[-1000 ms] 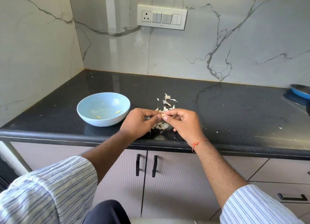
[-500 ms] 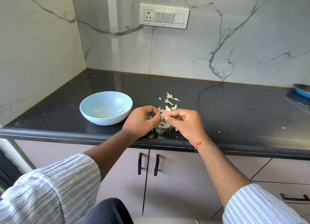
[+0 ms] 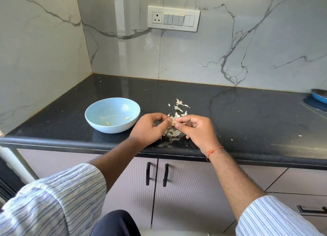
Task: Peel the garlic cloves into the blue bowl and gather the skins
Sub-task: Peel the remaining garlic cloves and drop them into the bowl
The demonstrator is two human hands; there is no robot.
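Observation:
A light blue bowl (image 3: 92, 118) stands on the black counter with two peeled garlic cloves (image 3: 127, 118) inside. To its right my left hand (image 3: 147, 128) and my right hand (image 3: 198, 131) meet fingertip to fingertip, both pinching one garlic clove (image 3: 173, 121) with papery skin on it. Loose garlic skins (image 3: 179, 104) lie scattered on the counter behind the hands, and more skins (image 3: 172, 133) sit under them. The fingers hide most of the clove.
The black counter (image 3: 247, 115) ends at a rounded front edge just below my wrists. A blue pan (image 3: 320, 95) sits at the far right. Marble walls close off the back and left. Cabinet doors with black handles (image 3: 165, 174) are below.
Both hands stay together on the clove and have shifted slightly over the skin pile. The fingers have worked at the skin. The bowl has not moved.

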